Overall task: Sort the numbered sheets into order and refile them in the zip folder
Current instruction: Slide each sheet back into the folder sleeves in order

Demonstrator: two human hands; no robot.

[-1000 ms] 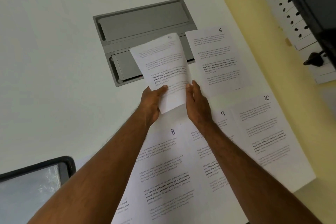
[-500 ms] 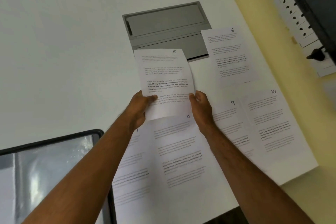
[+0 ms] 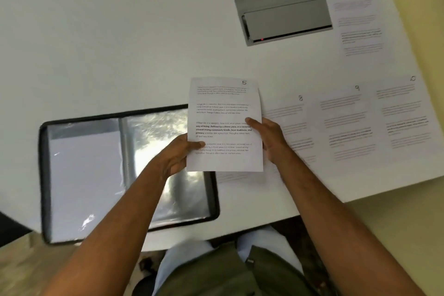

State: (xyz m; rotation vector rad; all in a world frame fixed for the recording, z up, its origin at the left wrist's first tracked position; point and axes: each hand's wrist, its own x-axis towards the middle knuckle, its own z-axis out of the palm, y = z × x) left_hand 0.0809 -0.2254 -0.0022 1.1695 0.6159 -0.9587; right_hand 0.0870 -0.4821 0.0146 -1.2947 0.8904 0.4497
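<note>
I hold the sheet numbered 5 [image 3: 224,113] above the table's front, between the open zip folder and the laid-out sheets. My left hand [image 3: 176,157] grips its lower left edge, thumb on top. My right hand [image 3: 269,138] grips its right edge, thumb on the print. The black-rimmed zip folder [image 3: 43,175] lies open at the left, clear pockets shining, a white page in its left pocket. Sheets 8 [image 3: 294,125], 9 [image 3: 346,122] and 10 [image 3: 403,118] lie in a row at the right. Sheet 6 [image 3: 358,24] lies farther back.
A grey recessed cable hatch [image 3: 281,0] sits in the white table [image 3: 120,43] at the back. The table's front edge runs close to my lap. A yellow wall [image 3: 427,19] borders the right side.
I have carried sheet 5 toward me and to the left, away from the hatch and next to the folder. The view has swung left, showing the whole open folder.
</note>
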